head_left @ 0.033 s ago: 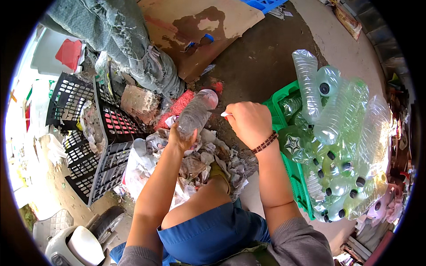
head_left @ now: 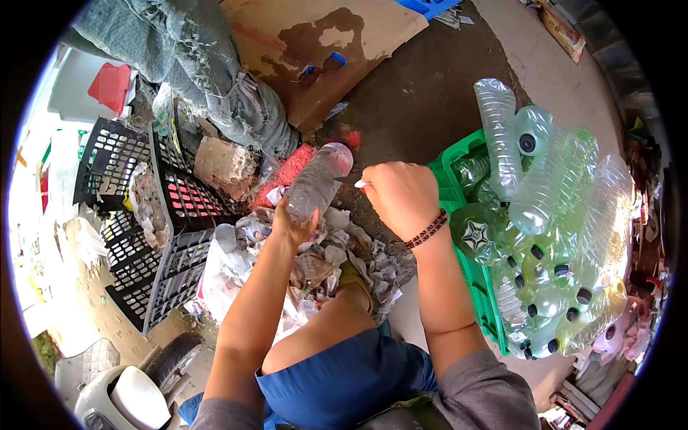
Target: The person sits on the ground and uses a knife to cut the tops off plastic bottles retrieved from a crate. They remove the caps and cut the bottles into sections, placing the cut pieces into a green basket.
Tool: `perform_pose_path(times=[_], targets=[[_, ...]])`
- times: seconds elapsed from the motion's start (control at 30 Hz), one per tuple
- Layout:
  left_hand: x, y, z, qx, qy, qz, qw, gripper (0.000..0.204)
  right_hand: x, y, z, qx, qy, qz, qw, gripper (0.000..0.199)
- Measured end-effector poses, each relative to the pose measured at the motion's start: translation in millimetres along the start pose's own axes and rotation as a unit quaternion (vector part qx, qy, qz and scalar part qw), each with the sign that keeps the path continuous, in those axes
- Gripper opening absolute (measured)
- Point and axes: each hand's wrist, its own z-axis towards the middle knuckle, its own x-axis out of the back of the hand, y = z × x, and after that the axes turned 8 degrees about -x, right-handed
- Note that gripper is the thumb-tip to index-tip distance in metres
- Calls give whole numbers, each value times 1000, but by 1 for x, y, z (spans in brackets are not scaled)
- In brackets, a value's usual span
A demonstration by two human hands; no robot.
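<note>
My left hand (head_left: 295,223) is wrapped round a clear plastic bottle (head_left: 319,179), tilted with its far end up to the right. A closed fist, my right hand (head_left: 403,197), grips what looks like a small knife (head_left: 360,183). Its thin blade points left at the bottle's side; most of its handle is hidden in the fist. Beneath the bottle lies a heap of crumpled film and label scraps (head_left: 326,261). Right of my right hand, a green plastic crate (head_left: 469,269) is piled high with empty clear and greenish bottles (head_left: 530,208), several with black caps.
Black slotted crates (head_left: 172,287) stand on the left beside a broken brick (head_left: 226,168) and red netting (head_left: 292,172). A large grey woven sack (head_left: 193,64) leans at the far left. Stained cardboard (head_left: 315,50) lies beyond. A white scooter-like body (head_left: 122,398) is at the near left.
Almost nothing differs. My right hand and the knife have shifted very slightly left; the bottle stays in my left hand.
</note>
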Motion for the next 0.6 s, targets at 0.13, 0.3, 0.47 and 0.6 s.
perform_pose_path(times=[0.13, 0.3, 0.47, 0.6], targets=[[-21, -8, -19, 1, -65, 75, 995, 48, -122, 8, 45, 17, -58, -40, 997, 13], [-20, -5, -26, 3, -35, 42, 999, 48, -117, 13, 51, 35, -58, 25, 997, 17], [-28, 1, -43, 13, -58, 32, 998, 51, -111, 22, 65, 31, -24, -39, 998, 16], [-24, 7, -38, 14, -73, 35, 997, 51, -120, 46, 85, -2, -43, -41, 998, 15]])
